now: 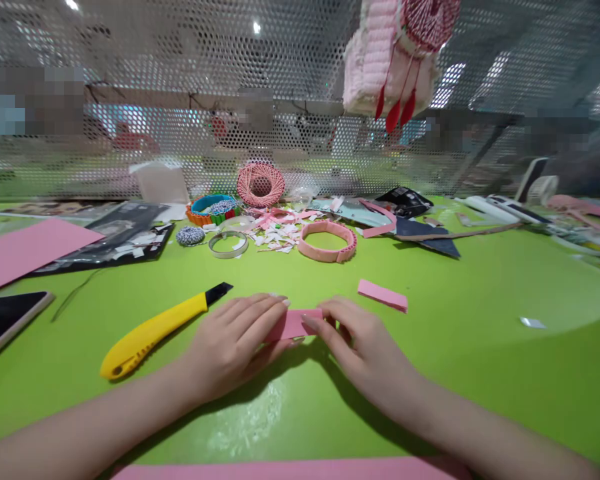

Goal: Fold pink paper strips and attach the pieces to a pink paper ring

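Pink paper strip (294,325) lies at six o'clock on green mat (485,380), between both hands. Left hand (233,347) presses its end down, fingers together; right hand (360,350) pinches other end. Yellow utility knife (150,331) rests just beside left hand.

A short strip of pink card (295,325) lies flat on the green cutting mat (460,373), with both ends partly hidden. The left hand (233,345) covers one end, while the right hand (363,348) presses its fingers onto the other.
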Demonstrator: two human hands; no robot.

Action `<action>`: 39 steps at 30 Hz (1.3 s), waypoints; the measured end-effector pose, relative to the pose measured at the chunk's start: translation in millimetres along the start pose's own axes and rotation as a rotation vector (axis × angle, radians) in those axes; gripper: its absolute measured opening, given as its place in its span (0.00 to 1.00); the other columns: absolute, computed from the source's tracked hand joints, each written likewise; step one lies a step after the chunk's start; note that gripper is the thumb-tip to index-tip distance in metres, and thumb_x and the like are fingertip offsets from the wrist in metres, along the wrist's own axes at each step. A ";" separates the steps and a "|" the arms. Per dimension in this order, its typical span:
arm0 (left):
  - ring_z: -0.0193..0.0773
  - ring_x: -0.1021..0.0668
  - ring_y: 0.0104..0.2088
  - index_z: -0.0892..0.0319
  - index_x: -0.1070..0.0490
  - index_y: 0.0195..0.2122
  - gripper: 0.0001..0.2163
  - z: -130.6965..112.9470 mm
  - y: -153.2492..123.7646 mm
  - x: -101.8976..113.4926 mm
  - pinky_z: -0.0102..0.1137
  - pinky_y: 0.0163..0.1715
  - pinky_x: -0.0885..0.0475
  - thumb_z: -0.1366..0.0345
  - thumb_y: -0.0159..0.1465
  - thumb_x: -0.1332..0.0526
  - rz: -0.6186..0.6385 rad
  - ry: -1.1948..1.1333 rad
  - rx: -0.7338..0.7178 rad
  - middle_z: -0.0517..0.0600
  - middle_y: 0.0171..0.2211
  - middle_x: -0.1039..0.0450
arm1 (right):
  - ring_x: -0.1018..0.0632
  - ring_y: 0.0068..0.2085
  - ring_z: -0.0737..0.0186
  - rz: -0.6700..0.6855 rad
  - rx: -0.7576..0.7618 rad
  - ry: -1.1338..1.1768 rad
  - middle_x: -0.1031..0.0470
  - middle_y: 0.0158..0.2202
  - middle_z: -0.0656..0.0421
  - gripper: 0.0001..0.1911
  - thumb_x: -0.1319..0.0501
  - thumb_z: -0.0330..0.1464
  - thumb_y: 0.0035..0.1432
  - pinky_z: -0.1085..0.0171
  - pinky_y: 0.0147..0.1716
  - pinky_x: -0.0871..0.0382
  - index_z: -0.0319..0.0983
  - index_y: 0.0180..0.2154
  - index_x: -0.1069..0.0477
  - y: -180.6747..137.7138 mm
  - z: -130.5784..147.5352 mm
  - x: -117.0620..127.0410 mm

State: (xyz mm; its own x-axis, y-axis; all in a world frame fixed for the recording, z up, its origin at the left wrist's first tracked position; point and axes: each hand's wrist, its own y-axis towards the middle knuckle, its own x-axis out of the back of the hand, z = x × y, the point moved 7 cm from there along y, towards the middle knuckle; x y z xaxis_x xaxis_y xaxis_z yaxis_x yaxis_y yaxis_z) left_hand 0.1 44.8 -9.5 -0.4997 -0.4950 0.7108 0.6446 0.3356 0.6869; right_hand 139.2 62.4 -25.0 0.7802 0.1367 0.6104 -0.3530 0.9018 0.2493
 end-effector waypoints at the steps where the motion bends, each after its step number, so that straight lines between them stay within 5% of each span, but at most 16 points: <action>1: 0.45 0.19 0.38 0.69 0.31 0.45 0.13 -0.3 0.3 0.5 0.35 0.37 0.24 0.65 0.63 0.39 -0.004 0.002 -0.001 0.60 0.38 0.21 | 0.30 0.30 0.62 0.026 -0.038 0.011 0.32 0.28 0.60 0.13 0.49 0.35 0.67 0.63 0.31 0.39 0.40 0.30 0.37 -0.3 -2.7 -2.4; 7: 0.43 0.19 0.33 0.67 0.31 0.43 0.11 -4.7 4.8 3.8 0.34 0.32 0.25 0.64 0.64 0.40 -0.011 0.050 -0.031 0.57 0.33 0.20 | 0.30 0.24 0.66 0.086 -0.172 0.183 0.31 0.23 0.63 0.15 0.50 0.40 0.67 0.66 0.25 0.40 0.41 0.29 0.41 -2.4 -14.9 -11.9; 31: 0.42 0.26 0.28 0.71 0.33 0.49 0.15 -6.1 10.8 1.0 0.35 0.29 0.30 0.63 0.67 0.46 0.045 0.150 -0.058 0.52 0.26 0.28 | 0.39 0.23 0.69 -0.025 -0.190 0.408 0.41 0.23 0.66 0.15 0.49 0.40 0.67 0.68 0.23 0.45 0.40 0.29 0.38 -2.1 -18.5 -10.1; 35: 0.38 0.28 0.27 0.67 0.35 0.53 0.20 2.8 13.3 -0.8 0.32 0.28 0.30 0.57 0.68 0.47 0.138 -0.155 0.128 0.50 0.27 0.30 | 0.40 0.22 0.69 -0.058 -0.193 0.406 0.43 0.22 0.66 0.15 0.49 0.41 0.67 0.68 0.21 0.46 0.40 0.29 0.38 1.1 -21.0 -3.1; 39: 0.35 0.25 0.27 0.61 0.28 0.46 0.16 23.0 9.7 -14.3 0.27 0.26 0.30 0.55 0.65 0.44 0.314 -0.685 0.640 0.50 0.31 0.25 | 0.41 0.20 0.69 -0.051 -0.136 0.334 0.44 0.20 0.66 0.15 0.49 0.40 0.67 0.67 0.19 0.48 0.40 0.28 0.37 4.4 -18.7 4.5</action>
State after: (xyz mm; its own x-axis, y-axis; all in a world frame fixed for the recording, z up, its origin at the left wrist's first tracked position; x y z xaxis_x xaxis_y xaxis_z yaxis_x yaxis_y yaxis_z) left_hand 0.2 73.6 -9.5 -0.7167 0.1935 0.6699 0.4713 0.8425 0.2609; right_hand 150.8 74.7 -35.2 0.9288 0.1963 0.3144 -0.2550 0.9541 0.1574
